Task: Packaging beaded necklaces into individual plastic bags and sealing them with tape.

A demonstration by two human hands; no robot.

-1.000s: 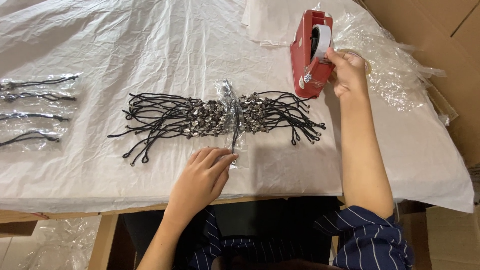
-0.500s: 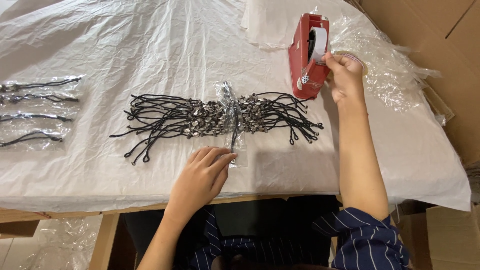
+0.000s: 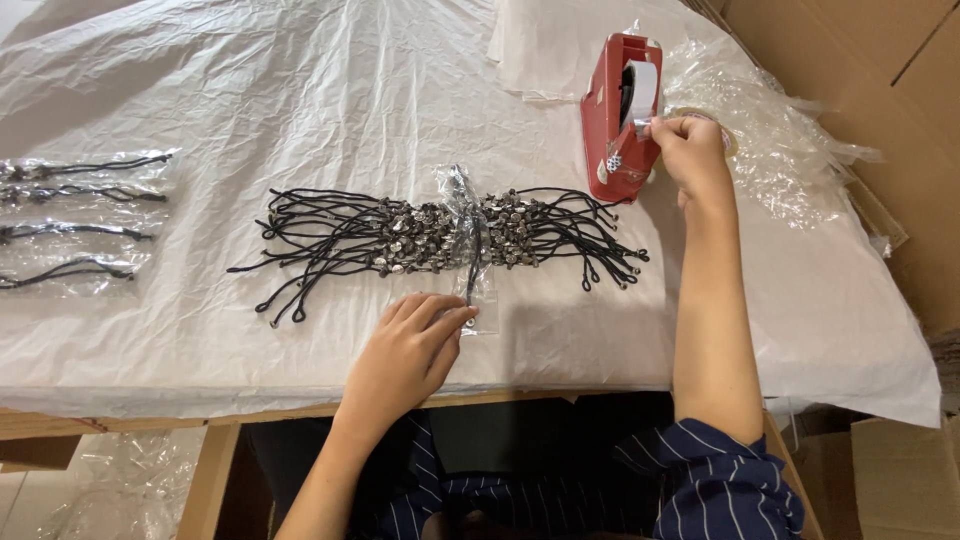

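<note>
Far to the left of our hands, four bagged cords (image 3: 80,220) lay in a row on the white sheet (image 3: 300,90). Our left hand (image 3: 410,345) rested flat, fingers extended and gripping nothing, its fingertips pinning the end of a clear sleeve (image 3: 470,250); that sleeve wrapped the middle of the black cord bundle (image 3: 440,235) just beyond, apparently to keep it still. Further right, our right hand (image 3: 690,150) pinched the tape end at the red dispenser (image 3: 620,115), beside crumpled plastic film (image 3: 780,130).
</note>
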